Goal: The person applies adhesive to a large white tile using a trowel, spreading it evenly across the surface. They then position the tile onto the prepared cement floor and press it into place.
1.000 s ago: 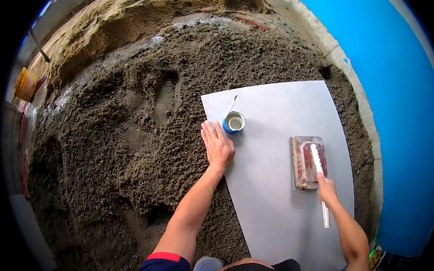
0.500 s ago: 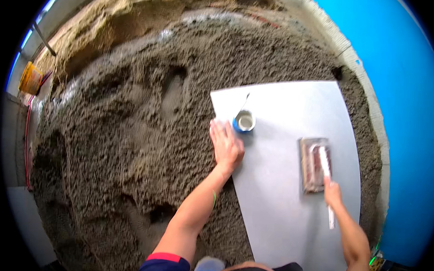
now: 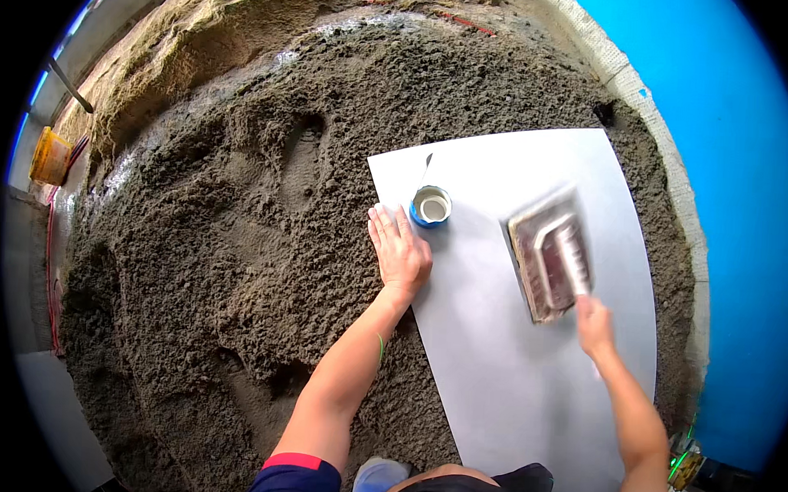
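A large pale grey tile (image 3: pixel 503 363) lies on a bed of coarse wet mortar (image 3: pixel 211 266). My left hand (image 3: pixel 400 250) rests flat, fingers apart, on the tile's left edge. It sits just beside a small blue-and-white round container (image 3: pixel 432 205) with a thin stick poking out. My right hand (image 3: pixel 594 326) is closed around a pale handle that runs up onto a brownish rectangular block (image 3: pixel 550 262) resting on the tile. Both the block and that hand are blurred by motion.
A shoe print (image 3: pixel 301 160) is pressed into the mortar beyond the tile. A grey block kerb (image 3: pixel 642 94) and a blue wall (image 3: pixel 744 171) bound the right side. An orange bucket (image 3: pixel 50 156) and a red hose (image 3: pixel 50 269) lie at far left.
The block now sits tilted and blurred, and my right hand with the pale handle has shifted against it. My left hand stays flat on the tile edge.
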Available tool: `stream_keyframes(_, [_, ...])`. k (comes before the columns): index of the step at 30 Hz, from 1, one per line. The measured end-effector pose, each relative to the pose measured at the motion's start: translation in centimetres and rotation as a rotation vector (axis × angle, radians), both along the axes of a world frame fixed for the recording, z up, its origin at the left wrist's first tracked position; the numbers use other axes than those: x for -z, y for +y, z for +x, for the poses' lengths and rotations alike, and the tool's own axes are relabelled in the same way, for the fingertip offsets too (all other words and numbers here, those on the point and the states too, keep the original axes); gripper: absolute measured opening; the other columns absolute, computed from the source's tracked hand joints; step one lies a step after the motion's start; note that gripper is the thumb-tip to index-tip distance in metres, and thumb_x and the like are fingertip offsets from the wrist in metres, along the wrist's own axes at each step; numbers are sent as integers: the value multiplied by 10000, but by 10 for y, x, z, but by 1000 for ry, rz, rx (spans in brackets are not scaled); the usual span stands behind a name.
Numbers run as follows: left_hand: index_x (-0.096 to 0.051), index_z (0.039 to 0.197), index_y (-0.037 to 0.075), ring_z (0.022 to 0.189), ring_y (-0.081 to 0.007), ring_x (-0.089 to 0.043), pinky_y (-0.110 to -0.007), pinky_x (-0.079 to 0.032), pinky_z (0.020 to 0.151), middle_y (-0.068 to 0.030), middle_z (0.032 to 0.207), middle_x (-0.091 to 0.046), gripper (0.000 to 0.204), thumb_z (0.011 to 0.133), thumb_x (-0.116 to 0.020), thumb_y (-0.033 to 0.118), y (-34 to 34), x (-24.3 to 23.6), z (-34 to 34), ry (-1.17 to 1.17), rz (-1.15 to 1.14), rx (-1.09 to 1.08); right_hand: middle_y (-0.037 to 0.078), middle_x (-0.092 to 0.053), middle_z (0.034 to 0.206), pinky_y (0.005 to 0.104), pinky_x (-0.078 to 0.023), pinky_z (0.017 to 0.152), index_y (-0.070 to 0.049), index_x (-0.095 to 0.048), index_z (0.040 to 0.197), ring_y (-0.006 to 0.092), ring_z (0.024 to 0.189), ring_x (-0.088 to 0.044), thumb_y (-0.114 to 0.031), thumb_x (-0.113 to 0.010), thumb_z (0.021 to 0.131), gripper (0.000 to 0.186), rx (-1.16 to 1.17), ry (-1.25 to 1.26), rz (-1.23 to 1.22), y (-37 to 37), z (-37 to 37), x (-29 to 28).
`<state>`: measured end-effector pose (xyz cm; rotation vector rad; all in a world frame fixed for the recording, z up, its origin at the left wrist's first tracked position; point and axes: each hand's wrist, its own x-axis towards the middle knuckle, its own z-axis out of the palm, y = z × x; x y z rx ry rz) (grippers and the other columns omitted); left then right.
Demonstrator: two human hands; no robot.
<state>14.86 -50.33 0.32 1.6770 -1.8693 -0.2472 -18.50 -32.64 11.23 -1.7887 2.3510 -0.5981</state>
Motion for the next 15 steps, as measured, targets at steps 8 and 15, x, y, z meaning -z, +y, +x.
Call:
stream_keyframes(8, [-326,1412,-68,1428,-409,-146,-503,-98,1176,-267,1507,-246,702,820,-553,231,23,-3,-28,100,244,-4,256,-662,981,447,-470,845,72,-646,1081,354,968,-628,-725,-232,918,913,840,-221,447,199,-93,21])
stream_keyframes(15, [-519,1253,-20,1038,-353,-512,-481,-424,879,-183,1211,-532,641,840,-551,469,-1,28,46,-397,-411,-94,154,-611,631,390,-482,449,58,-670,883,263,514,-608,-786,-342,847,906,965,-548,277,357,-3,14])
